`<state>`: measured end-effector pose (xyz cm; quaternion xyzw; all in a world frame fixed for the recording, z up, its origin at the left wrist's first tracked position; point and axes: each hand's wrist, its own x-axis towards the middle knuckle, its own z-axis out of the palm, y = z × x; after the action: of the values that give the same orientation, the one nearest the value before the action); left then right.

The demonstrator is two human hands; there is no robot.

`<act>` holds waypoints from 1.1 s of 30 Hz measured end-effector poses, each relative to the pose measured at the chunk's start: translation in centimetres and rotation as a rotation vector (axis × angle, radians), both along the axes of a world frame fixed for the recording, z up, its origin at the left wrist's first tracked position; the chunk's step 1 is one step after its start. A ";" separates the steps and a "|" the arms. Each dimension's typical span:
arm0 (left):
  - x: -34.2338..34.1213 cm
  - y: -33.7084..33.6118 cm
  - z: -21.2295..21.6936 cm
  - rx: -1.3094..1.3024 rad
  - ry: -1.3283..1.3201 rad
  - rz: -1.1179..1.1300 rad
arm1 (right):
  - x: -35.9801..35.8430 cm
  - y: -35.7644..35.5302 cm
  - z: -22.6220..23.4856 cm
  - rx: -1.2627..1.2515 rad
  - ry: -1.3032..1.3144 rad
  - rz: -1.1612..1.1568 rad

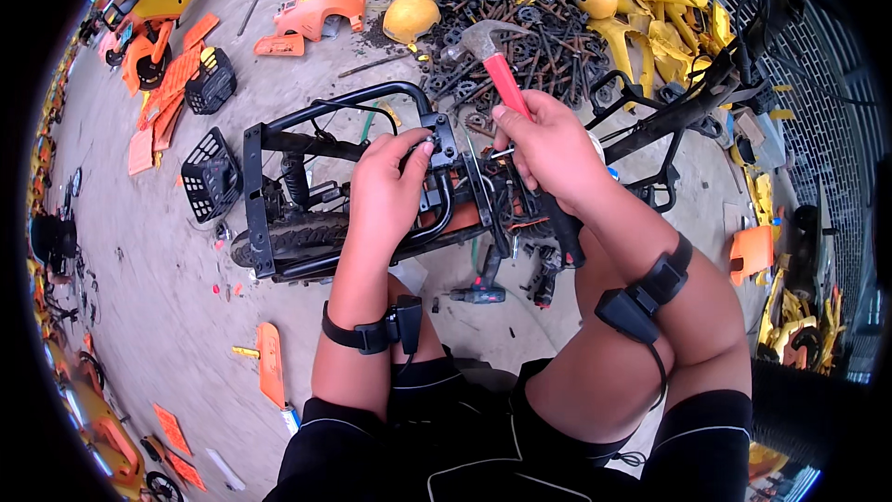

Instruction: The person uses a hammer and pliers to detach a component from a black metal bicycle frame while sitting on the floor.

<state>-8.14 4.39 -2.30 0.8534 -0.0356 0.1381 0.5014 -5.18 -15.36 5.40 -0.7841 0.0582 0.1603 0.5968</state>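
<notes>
A claw hammer (505,84) with a grey head and a red and black handle is gripped in my right hand (556,147), its head raised and pointing away from me. A short silver rod (503,152) shows by that hand's fingers; whether they hold it I cannot tell. My left hand (386,188) is closed in a pinch against a black metal bracket (446,139) on the scooter's tubular frame (367,93). What its fingertips hold is hidden. Below lie the frame's lower tubes and a black tyre (297,240).
A cordless drill (478,292) lies on the floor between me and the frame. Beyond the frame is a heap of rusty metal parts (530,28), with yellow body panels (650,0) behind it. Black baskets (212,175) and orange panels (167,93) lie to the left.
</notes>
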 end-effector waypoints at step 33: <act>0.3 -0.8 0.0 -0.075 -0.060 -0.012 | -3.3 -4.4 0.4 -0.473 -0.308 0.317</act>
<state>-7.80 3.58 -2.34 0.8293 -0.0507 0.1620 0.5324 -8.46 -19.75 5.78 -0.9153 -0.1201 0.1129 0.3675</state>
